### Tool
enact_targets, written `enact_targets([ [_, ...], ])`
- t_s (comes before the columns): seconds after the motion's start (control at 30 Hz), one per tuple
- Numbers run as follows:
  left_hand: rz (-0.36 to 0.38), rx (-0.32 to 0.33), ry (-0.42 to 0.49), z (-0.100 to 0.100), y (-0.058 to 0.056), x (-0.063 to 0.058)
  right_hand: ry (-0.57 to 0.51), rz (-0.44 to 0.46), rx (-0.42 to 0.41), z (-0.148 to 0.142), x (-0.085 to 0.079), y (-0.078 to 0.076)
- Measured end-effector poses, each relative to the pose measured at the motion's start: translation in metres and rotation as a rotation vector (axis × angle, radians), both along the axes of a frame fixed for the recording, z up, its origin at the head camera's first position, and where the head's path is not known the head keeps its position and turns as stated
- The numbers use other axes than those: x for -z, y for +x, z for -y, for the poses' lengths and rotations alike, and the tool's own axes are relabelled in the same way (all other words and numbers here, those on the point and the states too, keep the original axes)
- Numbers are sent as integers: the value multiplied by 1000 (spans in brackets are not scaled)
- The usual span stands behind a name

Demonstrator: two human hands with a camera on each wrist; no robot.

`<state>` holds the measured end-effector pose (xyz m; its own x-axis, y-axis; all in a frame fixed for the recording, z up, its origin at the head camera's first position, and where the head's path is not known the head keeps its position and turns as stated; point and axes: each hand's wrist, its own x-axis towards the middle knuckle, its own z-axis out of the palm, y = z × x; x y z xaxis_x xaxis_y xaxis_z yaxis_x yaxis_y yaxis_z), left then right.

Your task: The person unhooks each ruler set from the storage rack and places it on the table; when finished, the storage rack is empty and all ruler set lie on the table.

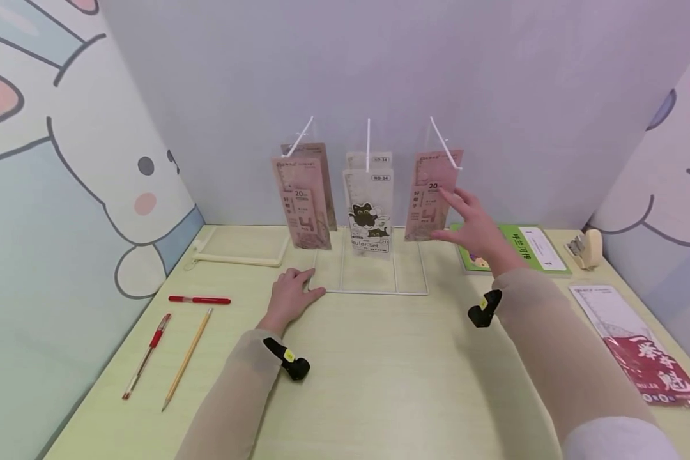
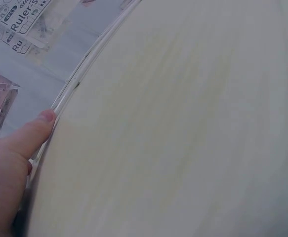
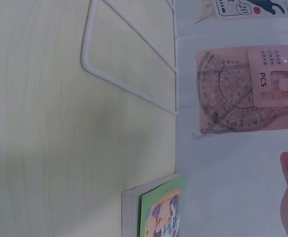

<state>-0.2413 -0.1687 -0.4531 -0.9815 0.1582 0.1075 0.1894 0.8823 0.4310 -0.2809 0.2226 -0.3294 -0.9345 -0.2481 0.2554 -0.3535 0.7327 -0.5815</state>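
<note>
A white wire rack [image 1: 383, 293] has three hooks. My left hand [image 1: 289, 295] rests at its front left corner, the thumb touching the front wire [image 2: 79, 74]. Two pink ruler set packets [image 1: 302, 204] hang on the left hook, and two white cat-print ruler sets [image 1: 369, 214] on the middle one. On the right hook hangs a pink ruler set [image 1: 429, 198] with clear rulers and a protractor inside. Beside it is my right hand [image 1: 473, 229], fingers spread; in the right wrist view its fingertips stand apart from the packet.
Left on the table are a cream mesh pouch [image 1: 241, 246], a red pen [image 1: 199, 299], a clear red-capped pen [image 1: 146, 356] and a pencil [image 1: 187, 359]. At right lie a green book [image 1: 517, 239], a hole punch or stapler-like item [image 1: 586, 248] and a red-and-white ruler packet [image 1: 638, 348].
</note>
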Motion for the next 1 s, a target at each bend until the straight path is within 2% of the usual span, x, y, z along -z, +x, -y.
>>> enact_targets([
  [0.2,2,-6,6,-1,0,0,-73,39,46,12,-3,-1],
  [0.53,-4,-2,4,-1,0,0,-356,60,103,17,0,5],
  [0.77,-2,-9,-4,-1,0,0,-418,43,192,18,0,13],
  [1.0,2,0,1,0,1,-1,-540,85,214,18,1,16],
])
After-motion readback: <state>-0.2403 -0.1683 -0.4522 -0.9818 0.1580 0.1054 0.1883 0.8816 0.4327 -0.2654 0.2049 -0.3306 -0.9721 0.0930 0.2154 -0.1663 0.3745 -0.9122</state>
